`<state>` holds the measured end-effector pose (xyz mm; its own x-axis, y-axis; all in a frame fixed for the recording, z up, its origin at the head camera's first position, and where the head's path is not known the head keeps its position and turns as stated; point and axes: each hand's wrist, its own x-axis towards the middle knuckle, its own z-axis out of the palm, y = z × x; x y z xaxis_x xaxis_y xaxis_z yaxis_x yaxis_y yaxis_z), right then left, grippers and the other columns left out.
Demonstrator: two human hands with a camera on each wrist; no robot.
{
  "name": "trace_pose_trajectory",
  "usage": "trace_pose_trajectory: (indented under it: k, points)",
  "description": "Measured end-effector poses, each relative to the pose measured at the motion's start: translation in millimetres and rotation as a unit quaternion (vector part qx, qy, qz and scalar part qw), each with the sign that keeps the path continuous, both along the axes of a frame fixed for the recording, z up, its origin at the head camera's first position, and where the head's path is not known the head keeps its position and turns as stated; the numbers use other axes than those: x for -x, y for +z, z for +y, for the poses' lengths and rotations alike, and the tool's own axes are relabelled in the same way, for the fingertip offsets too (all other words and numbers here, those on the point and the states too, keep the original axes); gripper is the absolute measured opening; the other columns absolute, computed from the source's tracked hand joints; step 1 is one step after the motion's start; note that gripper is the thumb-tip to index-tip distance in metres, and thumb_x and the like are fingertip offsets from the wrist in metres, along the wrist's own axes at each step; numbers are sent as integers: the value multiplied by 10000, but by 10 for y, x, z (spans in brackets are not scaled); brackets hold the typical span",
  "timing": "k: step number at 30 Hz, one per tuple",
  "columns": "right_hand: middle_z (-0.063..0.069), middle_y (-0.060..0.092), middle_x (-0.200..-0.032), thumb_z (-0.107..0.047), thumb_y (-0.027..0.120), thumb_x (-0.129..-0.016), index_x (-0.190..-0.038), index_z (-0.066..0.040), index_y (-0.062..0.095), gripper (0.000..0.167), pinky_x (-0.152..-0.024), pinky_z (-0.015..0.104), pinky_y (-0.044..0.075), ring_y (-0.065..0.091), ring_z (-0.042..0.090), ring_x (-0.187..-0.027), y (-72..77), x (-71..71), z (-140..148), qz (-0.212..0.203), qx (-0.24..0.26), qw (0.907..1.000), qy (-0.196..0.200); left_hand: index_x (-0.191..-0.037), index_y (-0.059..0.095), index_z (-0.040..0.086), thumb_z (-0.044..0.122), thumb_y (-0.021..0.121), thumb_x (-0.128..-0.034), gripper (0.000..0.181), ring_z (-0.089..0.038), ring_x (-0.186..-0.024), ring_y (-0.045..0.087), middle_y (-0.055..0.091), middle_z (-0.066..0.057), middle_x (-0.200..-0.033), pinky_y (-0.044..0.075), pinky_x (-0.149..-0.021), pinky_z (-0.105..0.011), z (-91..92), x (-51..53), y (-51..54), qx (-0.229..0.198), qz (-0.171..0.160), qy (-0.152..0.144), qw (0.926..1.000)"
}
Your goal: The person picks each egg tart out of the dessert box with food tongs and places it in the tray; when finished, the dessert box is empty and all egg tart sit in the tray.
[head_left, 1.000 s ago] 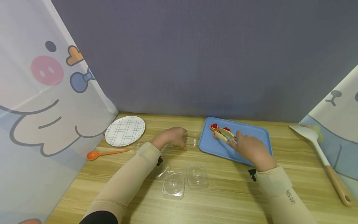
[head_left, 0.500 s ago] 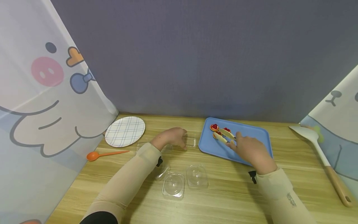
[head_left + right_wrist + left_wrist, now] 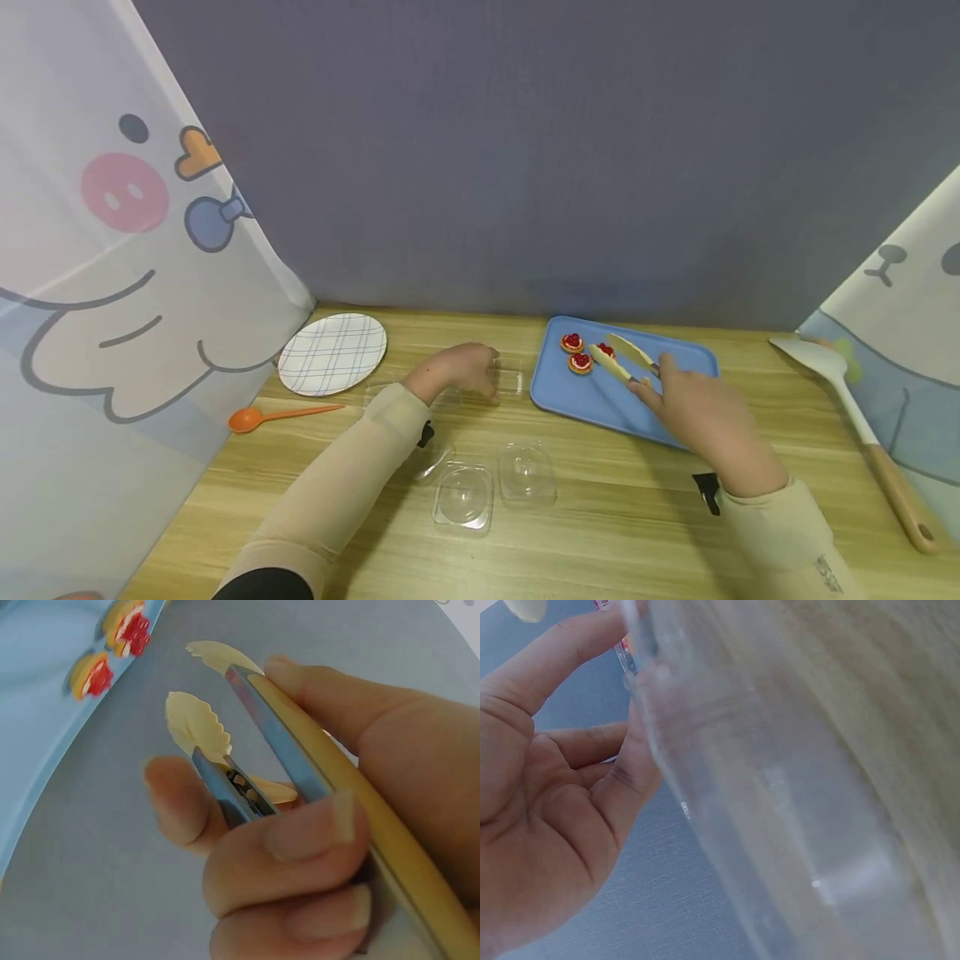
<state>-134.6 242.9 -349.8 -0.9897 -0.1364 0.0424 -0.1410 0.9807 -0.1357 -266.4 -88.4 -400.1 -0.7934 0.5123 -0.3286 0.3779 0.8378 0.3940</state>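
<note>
My left hand holds a clear plastic box left of the blue tray. In the left wrist view its thumb and fingers meet the box's transparent rim. Over the tray, my right hand grips a pair of tongs with pale scalloped ends. The tongs stand spread, their ends by the right-hand berry tart; whether they touch it I cannot tell. Two more tarts, a rear one and a front one, sit at the tray's left.
Clear domed containers stand in front of my left hand, another beside them. At the left are a checked plate and an orange spoon. A white spoon with a wooden handle lies far right. A grey wall rises behind.
The tongs have moved right, off the front tart, and their ends have spread wider. My right hand has shifted right and toward me. My left hand stays at the clear box.
</note>
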Motion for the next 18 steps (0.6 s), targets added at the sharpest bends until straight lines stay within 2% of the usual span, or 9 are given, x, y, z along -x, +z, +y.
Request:
trace_pose_trajectory:
  k: [3, 6, 11, 14, 18]
  points:
    - [103, 557, -598, -486, 569, -1089, -1159, 57, 497, 552, -427, 416, 393, 528, 289, -497, -3, -60, 114, 202, 50, 9998, -71, -1580, 472, -31, 328, 875, -880, 884, -352, -1457, 573, 594, -176, -1568, 484, -1229, -480, -11, 3, -6, 33, 49, 12, 10000]
    - [97, 535, -580, -502, 550, -1095, -1112, 34, 477, 541, -421, 399, 370, 513, 284, -487, -6, -96, 248, 227, 101, 9995, -205, -1581, 470, -30, 337, 877, -877, 892, -360, -1465, 565, 593, -179, -1568, 477, -1236, -482, -16, 10, -16, 57, 81, 8, 10000]
    - [273, 666, -774, -568, 473, -1105, -1177, 84, 499, 657, -452, 470, 431, 629, 390, -592, -15, -103, 501, -33, 84, 9986, -514, -1585, 467, -24, 346, 878, -877, 899, -366, -1485, 546, 579, -175, -1583, 462, -1250, -481, -12, 13, -29, 50, 84, -2, 10000]
    - [365, 684, -873, -580, 451, -1108, -1231, 117, 487, 709, -467, 506, 455, 667, 474, -658, -32, -116, 627, -138, 45, 9979, -633, -1585, 465, -27, 341, 882, -873, 904, -370, -1487, 542, 575, -180, -1586, 457, -1254, -486, -8, 14, -30, 23, 51, 8, 10000]
    - [370, 667, -830, -566, 436, -1116, -1268, 145, 445, 727, -450, 503, 451, 661, 483, -642, -61, -156, 755, -145, 14, 9974, -711, -1583, 462, -36, 327, 882, -870, 904, -379, -1477, 550, 581, -192, -1576, 458, -1251, -495, -1, 13, -26, -17, 24, 7, 10000]
